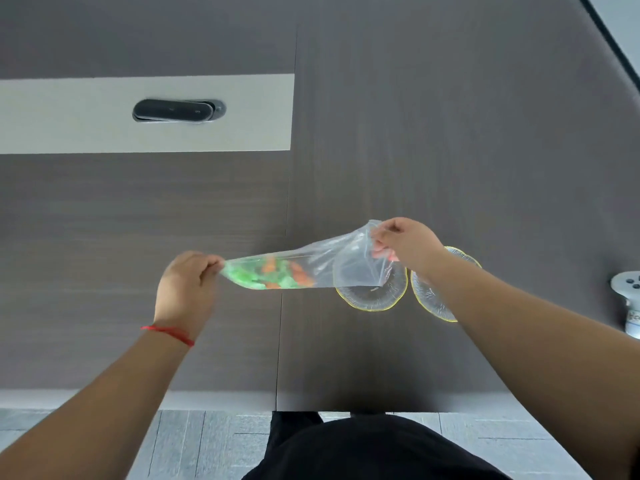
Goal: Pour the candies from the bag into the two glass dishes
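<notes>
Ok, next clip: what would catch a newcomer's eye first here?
The clear bag, stretched between the left hand and the right hand above the table, with green and orange candies bunched at its left end. Under its open right end sit two empty glass dishes with yellow rims, side by side.

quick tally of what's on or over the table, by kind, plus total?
Clear plastic bag of green and orange candies: 1
Yellow-rimmed clear glass dishes: 2
Black oblong device: 1
White controller-like object: 1
Total: 5
</notes>
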`<control>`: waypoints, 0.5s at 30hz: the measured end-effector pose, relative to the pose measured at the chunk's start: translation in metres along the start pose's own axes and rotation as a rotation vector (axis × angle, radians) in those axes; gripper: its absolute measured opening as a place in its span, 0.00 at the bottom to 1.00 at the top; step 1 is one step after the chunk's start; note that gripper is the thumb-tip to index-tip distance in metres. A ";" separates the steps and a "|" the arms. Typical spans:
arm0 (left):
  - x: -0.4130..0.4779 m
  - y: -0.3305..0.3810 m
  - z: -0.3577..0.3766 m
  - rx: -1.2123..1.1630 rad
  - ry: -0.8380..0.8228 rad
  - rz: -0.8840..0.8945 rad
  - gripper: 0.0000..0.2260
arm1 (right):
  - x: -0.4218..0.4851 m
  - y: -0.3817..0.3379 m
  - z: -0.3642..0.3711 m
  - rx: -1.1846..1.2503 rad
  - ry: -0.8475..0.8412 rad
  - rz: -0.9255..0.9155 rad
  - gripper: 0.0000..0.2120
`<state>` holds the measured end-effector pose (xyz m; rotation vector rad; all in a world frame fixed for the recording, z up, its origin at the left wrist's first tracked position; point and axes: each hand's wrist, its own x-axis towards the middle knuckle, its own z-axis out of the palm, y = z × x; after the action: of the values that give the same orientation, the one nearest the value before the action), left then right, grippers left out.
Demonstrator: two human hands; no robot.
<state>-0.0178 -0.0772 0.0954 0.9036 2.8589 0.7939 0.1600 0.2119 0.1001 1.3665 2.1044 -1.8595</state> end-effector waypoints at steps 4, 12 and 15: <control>0.008 0.030 -0.008 -0.004 0.001 0.054 0.06 | -0.001 0.016 -0.010 0.148 0.034 0.059 0.05; -0.001 0.057 -0.013 -0.048 0.013 0.018 0.07 | -0.008 0.028 -0.019 0.309 0.036 0.105 0.07; -0.002 0.056 -0.016 -0.047 0.026 0.010 0.07 | -0.007 0.030 -0.017 0.330 0.047 0.098 0.06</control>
<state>0.0106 -0.0466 0.1363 0.9090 2.8468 0.8766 0.1910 0.2186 0.0853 1.5550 1.7674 -2.2269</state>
